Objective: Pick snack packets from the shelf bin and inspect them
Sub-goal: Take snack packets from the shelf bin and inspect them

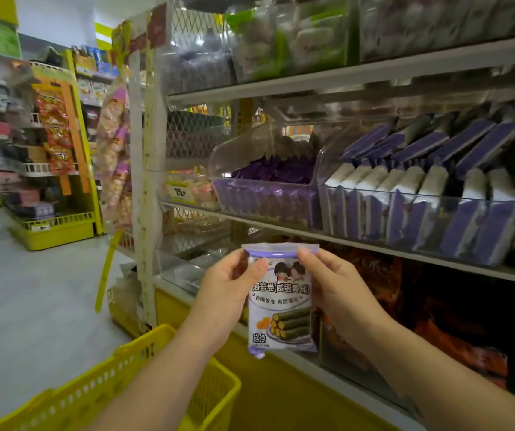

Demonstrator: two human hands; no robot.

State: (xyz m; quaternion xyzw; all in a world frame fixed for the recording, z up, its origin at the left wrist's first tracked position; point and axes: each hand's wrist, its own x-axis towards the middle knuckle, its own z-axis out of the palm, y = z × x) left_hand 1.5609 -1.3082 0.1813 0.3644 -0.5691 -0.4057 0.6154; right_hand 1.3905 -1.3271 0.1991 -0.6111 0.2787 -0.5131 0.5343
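Observation:
A purple and white snack packet (281,301) with a picture of seaweed rolls is held upright in front of the shelf, its printed face toward me. My left hand (229,290) pinches its upper left edge. My right hand (331,284) pinches the upper right corner, fingers behind the packet. Above and behind it, a clear shelf bin (265,194) holds several packets of the same purple kind.
A second clear bin (421,209) of purple and white packets stands to the right on the same shelf. A yellow shopping basket (144,387) hangs below my left arm. Orange packets (374,275) fill the lower shelf. More racks line the aisle at left.

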